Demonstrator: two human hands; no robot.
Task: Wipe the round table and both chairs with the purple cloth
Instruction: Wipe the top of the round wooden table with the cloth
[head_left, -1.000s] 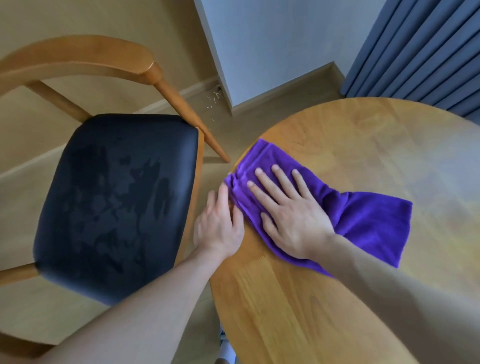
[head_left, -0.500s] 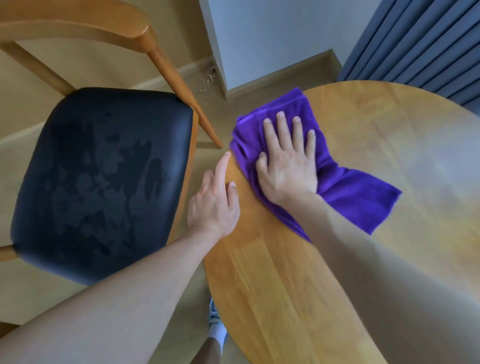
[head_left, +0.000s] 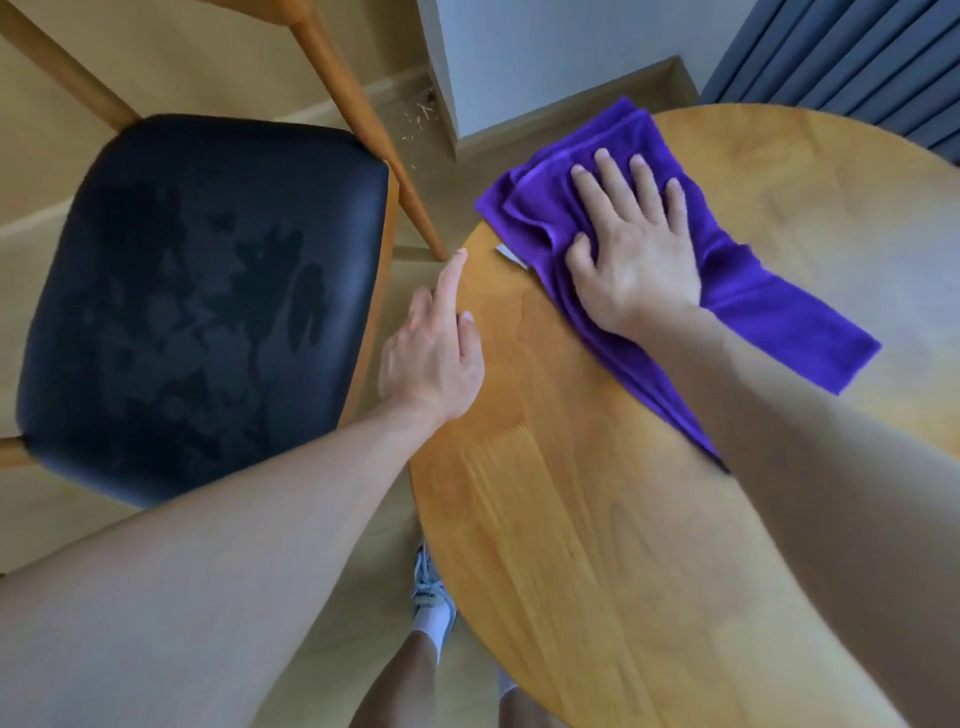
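Nearest the camera, both bare forearms fill the lower corners and run out of the picture, so nothing above the elbows shows. Between them a leg in a white sock and a pale shoe (head_left: 429, 592) stands on the floor just beside the near edge of the round table (head_left: 597, 545); a second leg is mostly hidden under the tabletop's rim.

The left hand (head_left: 434, 353) rests at the table's left edge, holding nothing, its index finger stretched straight along the rim and its thumb lying on the wood. The other fingers drop over the edge, and whether they curl under it cannot be made out.

Farther in, the right hand (head_left: 636, 249) lies flat on the purple cloth (head_left: 779, 322), fingers straight and spread, pressing it to the tabletop with no fold gripped. The cloth sits bunched at the table's far-left edge, one corner hanging slightly past the rim, its tail trailing back under the right forearm. A small pale tag, probably the cloth's label, peeks out at its left side.

To the left, apart from the table, stands a wooden chair (head_left: 363, 104) with a dark padded seat (head_left: 208, 301) showing blotchy marks; its backrest is cut off by the top edge. Beyond the table's far edge hang grey pleated curtains (head_left: 857, 57).
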